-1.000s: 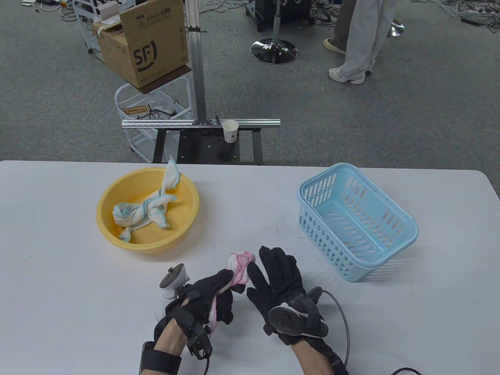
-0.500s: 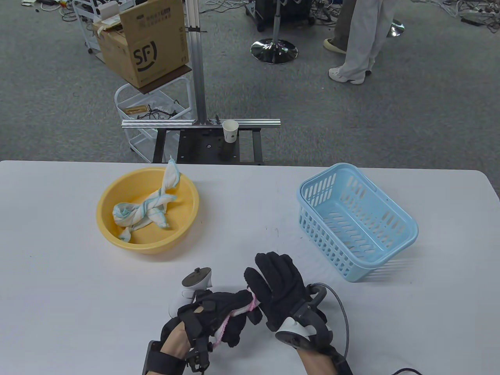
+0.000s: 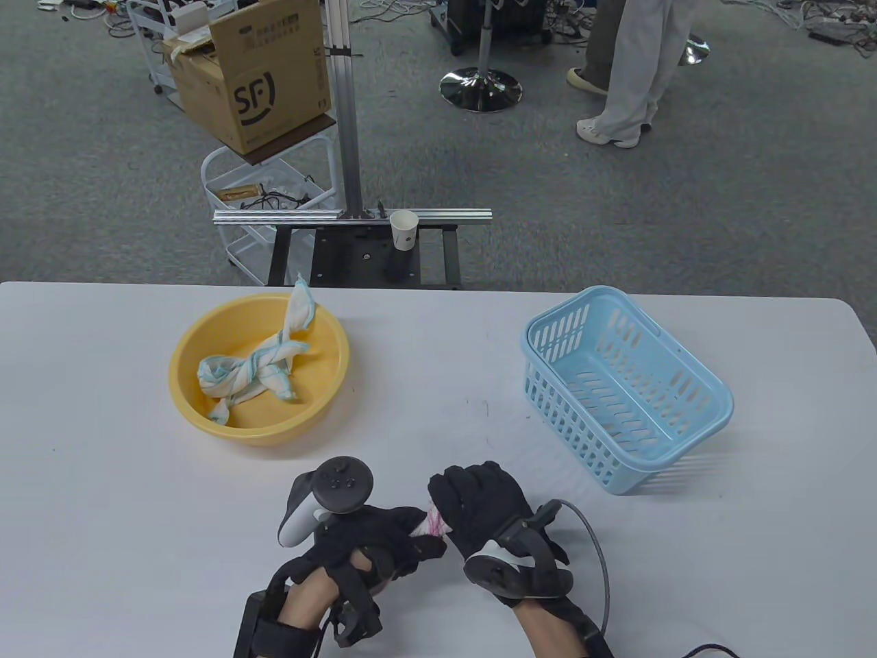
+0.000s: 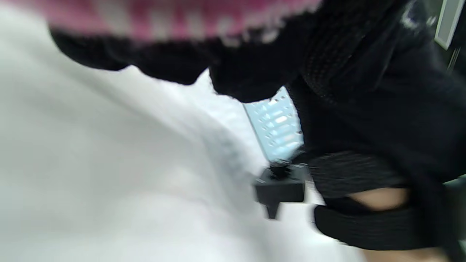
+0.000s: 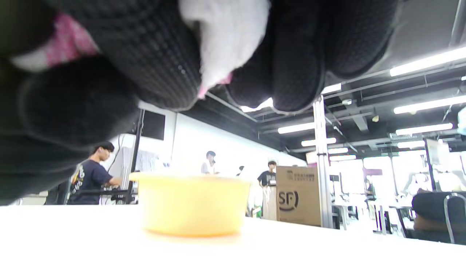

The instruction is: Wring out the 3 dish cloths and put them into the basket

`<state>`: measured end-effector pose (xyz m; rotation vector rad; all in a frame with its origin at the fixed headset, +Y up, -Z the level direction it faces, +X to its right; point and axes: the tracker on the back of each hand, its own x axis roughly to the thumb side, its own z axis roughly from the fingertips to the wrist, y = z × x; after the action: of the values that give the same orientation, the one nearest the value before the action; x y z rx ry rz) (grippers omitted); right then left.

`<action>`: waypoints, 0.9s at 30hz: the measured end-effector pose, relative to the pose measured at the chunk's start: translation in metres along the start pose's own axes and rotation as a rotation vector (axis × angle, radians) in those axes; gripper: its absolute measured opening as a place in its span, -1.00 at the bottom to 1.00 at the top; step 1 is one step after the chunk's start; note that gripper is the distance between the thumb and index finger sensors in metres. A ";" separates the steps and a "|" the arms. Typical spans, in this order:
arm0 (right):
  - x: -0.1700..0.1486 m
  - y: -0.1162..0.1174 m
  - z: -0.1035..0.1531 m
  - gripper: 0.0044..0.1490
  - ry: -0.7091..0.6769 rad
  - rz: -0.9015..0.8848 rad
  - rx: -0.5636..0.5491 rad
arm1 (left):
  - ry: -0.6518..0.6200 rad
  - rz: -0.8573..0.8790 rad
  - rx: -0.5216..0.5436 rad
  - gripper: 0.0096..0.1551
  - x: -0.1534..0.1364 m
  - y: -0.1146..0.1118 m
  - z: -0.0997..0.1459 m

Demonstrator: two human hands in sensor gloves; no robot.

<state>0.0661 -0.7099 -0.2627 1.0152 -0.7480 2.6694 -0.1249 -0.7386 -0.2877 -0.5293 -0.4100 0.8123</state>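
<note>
Both gloved hands hold a pink-and-white dish cloth (image 3: 431, 524) near the table's front edge. My left hand (image 3: 373, 545) grips one end, my right hand (image 3: 479, 510) grips the other, and only a short twisted stretch shows between them. In the right wrist view the cloth (image 5: 222, 32) bulges between curled fingers (image 5: 160, 54). The left wrist view shows its pink edge (image 4: 174, 16) at the top, blurred. A yellow basin (image 3: 199, 418) at the left holds twisted white cloths with blue edging (image 3: 253, 373). The light blue basket (image 3: 692, 452) stands at the right with nothing in it.
The white table (image 3: 103, 493) runs the full width. Beyond its far edge stand a metal frame with a paper cup (image 3: 404, 229), a cardboard box (image 3: 257, 75) on a cart, and a person's legs (image 3: 637, 68). A cable (image 3: 599, 548) trails from my right wrist.
The right hand went from open beside the cloth to gripping it. Both hands drew closer to the front edge and the left hand rolled over, twisting the cloth so that less of it shows.
</note>
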 end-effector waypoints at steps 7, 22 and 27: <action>0.005 0.008 -0.004 -0.31 0.048 0.026 0.122 | 0.075 -0.398 0.177 -0.31 0.012 -0.001 0.004; -0.001 0.016 -0.005 -0.30 0.258 -0.150 0.285 | 0.044 -0.691 0.320 -0.39 0.019 -0.009 0.000; -0.007 0.020 -0.002 -0.30 0.314 -0.223 0.376 | 0.044 -0.737 0.304 -0.41 0.021 -0.016 -0.004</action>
<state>0.0633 -0.7261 -0.2762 0.6707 -0.0673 2.7259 -0.1012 -0.7325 -0.2784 -0.0866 -0.3934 0.1417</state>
